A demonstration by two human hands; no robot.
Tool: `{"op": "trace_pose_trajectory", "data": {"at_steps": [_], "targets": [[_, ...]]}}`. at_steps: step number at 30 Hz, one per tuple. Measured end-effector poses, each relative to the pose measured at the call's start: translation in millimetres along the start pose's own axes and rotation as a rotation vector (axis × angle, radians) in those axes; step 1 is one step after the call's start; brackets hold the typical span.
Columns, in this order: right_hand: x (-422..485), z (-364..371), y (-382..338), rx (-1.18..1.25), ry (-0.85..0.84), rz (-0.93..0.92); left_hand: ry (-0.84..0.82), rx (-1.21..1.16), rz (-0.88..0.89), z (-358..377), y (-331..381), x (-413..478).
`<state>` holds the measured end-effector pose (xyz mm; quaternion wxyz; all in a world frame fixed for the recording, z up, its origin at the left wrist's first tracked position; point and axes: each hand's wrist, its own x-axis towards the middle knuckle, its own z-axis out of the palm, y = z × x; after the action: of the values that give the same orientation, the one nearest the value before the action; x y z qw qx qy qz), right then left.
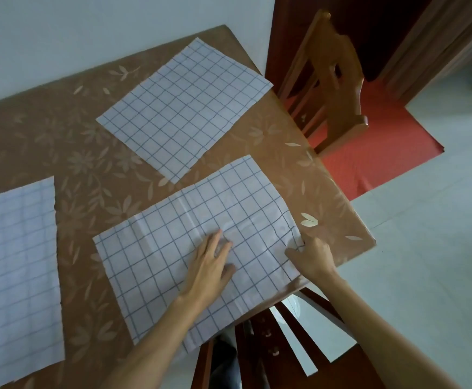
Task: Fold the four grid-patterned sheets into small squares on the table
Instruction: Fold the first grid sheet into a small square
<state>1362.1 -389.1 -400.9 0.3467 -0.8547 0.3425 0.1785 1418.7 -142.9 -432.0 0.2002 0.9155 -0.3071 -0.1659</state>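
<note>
View from the head camera, looking down. The near sheet (150,262) lies flat and unfolded at the corner of the table (88,164), with its near corner hanging over the table edge. The left hand (212,265) rests on the middle of this sheet, fingers straight and spread, holding nothing and pressing the sheet down. The right hand (312,258) is at the sheet's right edge with fingers curled; we read this as a pinch on that edge, with the edge barely raised.

We judge the step in hand to be the first fold of this sheet. To do it well, we carry the pinched edge across to the opposite edge, match the grid lines on both layers, and only then press the crease flat. The flat hand should anchor the sheet without lying where the crease will fall. We would also slide the sheet fully onto the table first, since the overhanging corner gives no support.

The far sheet (184,108) and the left sheet (15,262) lie unfolded and apart from the near one; a fourth is not in view. The near chair (257,341) is tucked in below the overhanging corner. The far chair (333,80) and the red mat (383,153) lie beyond the table and obstruct nothing.
</note>
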Motion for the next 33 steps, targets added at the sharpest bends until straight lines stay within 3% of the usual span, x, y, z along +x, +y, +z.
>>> {"op": "trace_pose_trajectory", "data": {"at_steps": [4,10,13,19,25,33], "targets": [[-17,-3,-2,0.195,-0.097,0.032,-0.026,0.060,0.001,-12,-21,-43],[-45,-3,-10,0.432,-0.047,-0.094,-0.127,0.104,-0.032,-3,-31,-97],[-53,-4,-14,0.489,0.000,-0.115,-0.081,0.171,0.036,1,-30,-114],[-62,-14,-9,0.650,0.027,-0.064,-0.115,0.123,0.030,2,-56,-140],[-70,-21,-8,0.460,-0.029,-0.231,-0.045,-0.015,-0.057,-29,-77,-143],[-68,-35,8,0.431,-0.259,-0.169,-0.007,-0.136,-0.234,-87,-98,-138]]}}
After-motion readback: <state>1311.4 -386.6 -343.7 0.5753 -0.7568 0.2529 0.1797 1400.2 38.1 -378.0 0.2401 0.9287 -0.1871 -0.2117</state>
